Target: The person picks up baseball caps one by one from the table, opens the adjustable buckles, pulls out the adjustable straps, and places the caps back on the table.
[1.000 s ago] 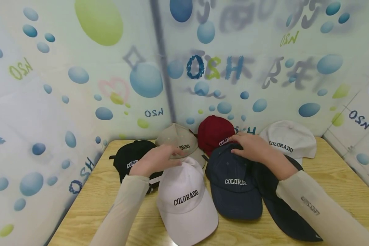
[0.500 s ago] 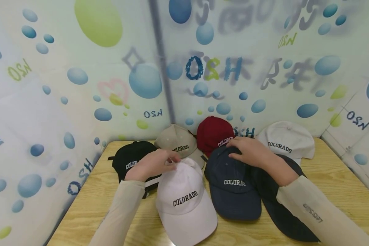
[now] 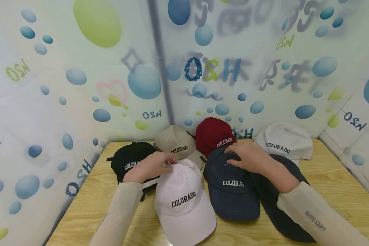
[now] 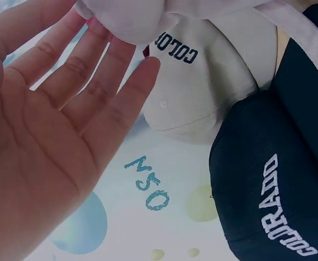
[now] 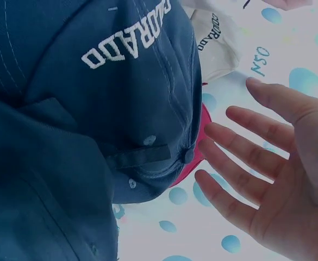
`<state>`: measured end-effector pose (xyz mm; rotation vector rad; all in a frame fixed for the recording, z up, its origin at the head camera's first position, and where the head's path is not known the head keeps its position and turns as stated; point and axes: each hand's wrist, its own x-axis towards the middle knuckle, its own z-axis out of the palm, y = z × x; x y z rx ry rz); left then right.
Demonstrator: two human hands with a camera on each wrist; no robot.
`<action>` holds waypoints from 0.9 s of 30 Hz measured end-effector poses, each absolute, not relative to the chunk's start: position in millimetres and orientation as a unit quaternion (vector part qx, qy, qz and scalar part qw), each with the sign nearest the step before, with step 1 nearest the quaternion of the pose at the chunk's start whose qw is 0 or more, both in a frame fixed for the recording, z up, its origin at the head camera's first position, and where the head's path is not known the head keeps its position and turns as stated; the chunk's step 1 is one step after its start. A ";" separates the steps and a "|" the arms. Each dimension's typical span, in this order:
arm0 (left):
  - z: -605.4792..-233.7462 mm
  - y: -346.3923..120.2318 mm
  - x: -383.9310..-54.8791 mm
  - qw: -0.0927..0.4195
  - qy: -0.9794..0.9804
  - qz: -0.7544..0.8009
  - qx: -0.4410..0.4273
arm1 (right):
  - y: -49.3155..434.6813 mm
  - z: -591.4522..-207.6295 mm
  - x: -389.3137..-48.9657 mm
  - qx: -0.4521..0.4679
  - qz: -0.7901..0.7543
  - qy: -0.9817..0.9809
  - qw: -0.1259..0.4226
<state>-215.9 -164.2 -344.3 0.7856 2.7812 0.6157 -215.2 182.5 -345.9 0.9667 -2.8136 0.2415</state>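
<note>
A pale pink cap (image 3: 179,184) marked COLORADO lies at the front with its brim toward me. My left hand (image 3: 150,166) is at its crown, and in the left wrist view the long fingers (image 4: 74,65) are extended with their tips at the pink fabric. Beside it lies a navy cap (image 3: 229,171), also lettered COLORADO. Over the top of that crown reaches my right hand (image 3: 252,157). The right wrist view has its fingers (image 5: 251,152) spread and nearly straight, tips beside the crown button, with nothing held. A dark cap (image 3: 276,212) is partly hidden under the right forearm.
Behind stand a beige cap (image 3: 172,136), a red cap (image 3: 210,133) and a white cap (image 3: 284,135). A black cap (image 3: 132,153) sits left, partly behind the left hand. The wooden table (image 3: 335,177) backs onto a patterned sheet (image 3: 255,41) with blue drops.
My left hand has come down and slightly left, from in front of the beige cap to the pink cap's crown. The right hand has lowered a little over the navy cap.
</note>
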 end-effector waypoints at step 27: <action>-331.3 -161.8 -202.7 0.000 0.936 0.161 0.314 | 158.9 -335.1 -180.5 0.347 0.091 -0.931 0.062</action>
